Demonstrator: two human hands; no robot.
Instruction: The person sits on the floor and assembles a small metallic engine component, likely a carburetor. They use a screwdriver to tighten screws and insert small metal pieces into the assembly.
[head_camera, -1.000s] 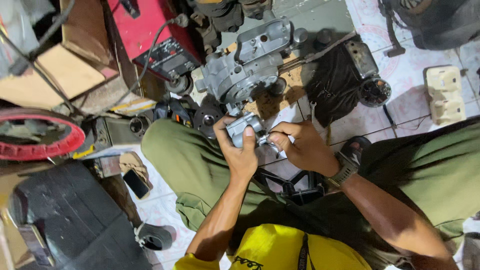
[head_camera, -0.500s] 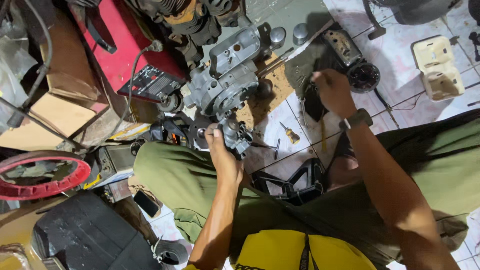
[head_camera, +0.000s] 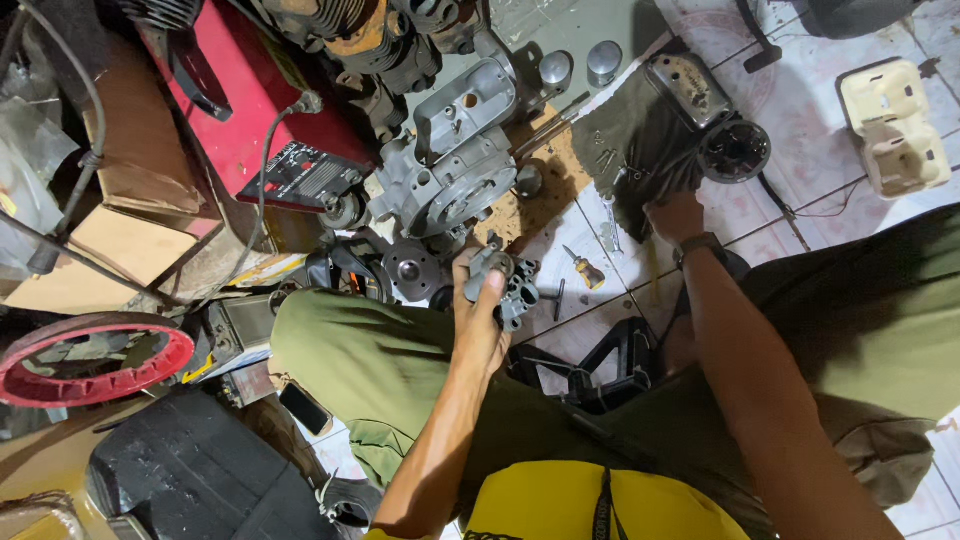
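My left hand (head_camera: 478, 318) holds a small grey metal carburetor-like part (head_camera: 504, 282) above my left knee, fingers wrapped around it. My right hand (head_camera: 676, 214) reaches forward across the tiled floor and grips the edge of a dark green cloth (head_camera: 634, 140). Small metal pieces lie on that cloth, and a dark round engine part (head_camera: 734, 150) sits at its right edge. A grey engine casing (head_camera: 452, 168) stands on a brown board just beyond my left hand. A small screwdriver with an orange handle (head_camera: 583, 267) lies on the tiles between my hands.
A red machine with a black panel (head_camera: 262, 130) and cable sits at the upper left. A red ring (head_camera: 92, 362) and a black seat (head_camera: 195, 478) lie at the lower left. A cream egg carton piece (head_camera: 893, 125) rests at the upper right. Two round metal caps (head_camera: 578, 66) stand at the back.
My right hand has let go of the small grey part and moved forward and right to the green cloth. My left hand keeps holding the part alone.
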